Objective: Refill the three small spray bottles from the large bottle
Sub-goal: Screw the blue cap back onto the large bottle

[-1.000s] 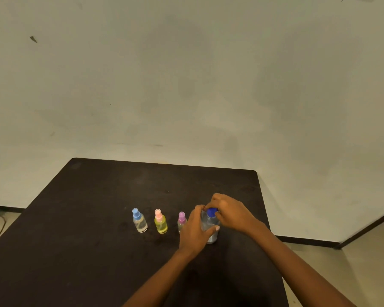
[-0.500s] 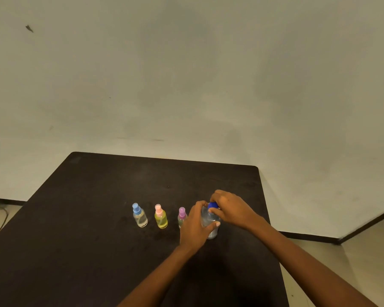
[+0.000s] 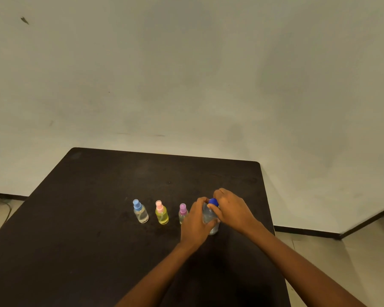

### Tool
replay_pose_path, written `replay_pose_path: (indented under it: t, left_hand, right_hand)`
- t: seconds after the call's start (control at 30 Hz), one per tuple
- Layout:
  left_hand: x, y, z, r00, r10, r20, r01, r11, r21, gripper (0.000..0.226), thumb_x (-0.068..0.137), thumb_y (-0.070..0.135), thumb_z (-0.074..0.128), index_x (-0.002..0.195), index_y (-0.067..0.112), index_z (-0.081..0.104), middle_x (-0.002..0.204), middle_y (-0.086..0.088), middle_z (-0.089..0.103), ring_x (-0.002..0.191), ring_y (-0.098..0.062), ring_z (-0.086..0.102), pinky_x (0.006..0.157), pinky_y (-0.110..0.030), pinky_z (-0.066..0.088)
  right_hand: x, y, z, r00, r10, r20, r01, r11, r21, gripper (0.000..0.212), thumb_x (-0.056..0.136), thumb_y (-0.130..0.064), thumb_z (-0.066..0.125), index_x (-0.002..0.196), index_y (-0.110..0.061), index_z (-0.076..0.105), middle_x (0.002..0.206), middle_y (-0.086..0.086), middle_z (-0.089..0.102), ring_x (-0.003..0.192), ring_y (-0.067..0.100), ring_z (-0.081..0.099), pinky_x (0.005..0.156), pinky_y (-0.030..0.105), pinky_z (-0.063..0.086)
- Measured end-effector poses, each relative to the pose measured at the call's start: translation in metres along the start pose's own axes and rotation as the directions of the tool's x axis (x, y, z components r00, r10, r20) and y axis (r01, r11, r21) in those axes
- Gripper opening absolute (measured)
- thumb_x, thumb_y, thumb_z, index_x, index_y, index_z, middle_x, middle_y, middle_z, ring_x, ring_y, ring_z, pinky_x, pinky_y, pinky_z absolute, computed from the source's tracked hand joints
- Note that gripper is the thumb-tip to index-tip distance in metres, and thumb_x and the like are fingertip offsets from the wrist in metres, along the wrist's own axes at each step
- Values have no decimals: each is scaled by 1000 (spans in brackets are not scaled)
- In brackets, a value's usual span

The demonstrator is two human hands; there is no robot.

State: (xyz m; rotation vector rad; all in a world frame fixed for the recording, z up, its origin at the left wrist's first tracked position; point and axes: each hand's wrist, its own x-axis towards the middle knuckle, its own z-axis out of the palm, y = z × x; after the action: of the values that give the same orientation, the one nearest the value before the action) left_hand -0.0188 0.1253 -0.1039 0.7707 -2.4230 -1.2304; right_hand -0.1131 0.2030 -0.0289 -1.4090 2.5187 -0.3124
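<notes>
The large bottle [image 3: 209, 216], standing beside 3 small spray bottles [image 3: 161, 214], is being gripped by the left hand [image 3: 195, 226], its blue cap [image 3: 213, 201] being pinched by the right hand [image 3: 233, 210]; squeezing should be avoided while unscrewing.

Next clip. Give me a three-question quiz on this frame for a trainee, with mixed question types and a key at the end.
1. True or false: the cap is already off the large bottle.
2. Which hand grips the cap? A) left hand B) right hand C) neither
3. Fill in: the spray bottle nearest the large bottle has a ___ top.

Key:
1. False. The cap sits on the large bottle.
2. B. The left hand holds the large bottle's body.
3. Purple.
</notes>
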Motion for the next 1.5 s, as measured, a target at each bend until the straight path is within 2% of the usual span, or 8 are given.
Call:
replay_pose_path:
  t: [0.17,0.4,0.6,0.8,1.23,1.3,1.37,1.5]
  left_hand:
    - [0,2,-1,1000,1,0,-1,1000,14,56,79,34,68,126,17,42,116,0,57,104,-10,56,86,-20,43]
    - [1,-2,2,999,-13,32,12,999,52,51,83,29,64,127,14,44,121,-3,57,111,-11,54,93,-16,36]
    - [-1,1,2,996,-4,94,-8,992,124,40,91,21,53,128,9,44,128,-7,53,121,-16,48,111,-28,28]
    - [-4,5,-4,1000,-31,3,31,999,34,52,84,20,59,131,25,36,126,0,53,112,-17,53,91,-27,43]
    - [-2,4,-3,999,-25,23,24,999,34,51,86,17,58,133,18,38,127,2,51,116,-14,50,100,-29,41]
    - [0,1,0,996,-25,83,19,997,73,43,90,19,54,130,13,41,127,-1,51,119,-12,47,107,-25,32]
    - [1,-2,2,995,-27,94,18,995,101,38,91,21,52,128,11,44,127,-2,51,120,-10,46,104,-11,24]
    - [2,-3,3,998,-16,68,10,996,93,37,89,23,56,123,12,48,120,0,54,110,-1,46,92,0,28]
  right_hand:
    - [0,-4,2,994,99,45,-100,995,10,37,87,-34,60,115,-14,47,117,6,52,103,16,53,88,25,42]
    - [2,-10,-1,989,143,41,-141,989,-41,39,87,-35,59,117,-14,46,119,6,53,105,17,54,88,27,43]
    - [3,-16,5,988,145,-55,-151,981,-121,33,92,-34,51,117,-12,47,117,7,54,102,19,56,83,30,47]
    - [3,-19,10,985,130,-116,-147,977,-155,29,95,-30,46,116,-11,49,115,8,55,99,19,57,79,27,47]
    - [5,-18,15,981,149,-126,-169,971,-166,31,95,-31,47,118,-11,49,117,8,54,102,19,55,82,28,47]
    - [5,-17,16,981,146,-124,-166,972,-169,32,94,-31,48,119,-12,49,118,7,54,103,19,53,83,28,46]
    - [5,-17,17,981,143,-128,-163,973,-163,32,94,-32,48,119,-12,50,117,7,54,103,18,53,83,28,46]
    - [6,-15,19,981,122,-150,-148,972,-180,32,94,-34,47,117,-13,51,115,6,55,101,18,53,81,28,46]
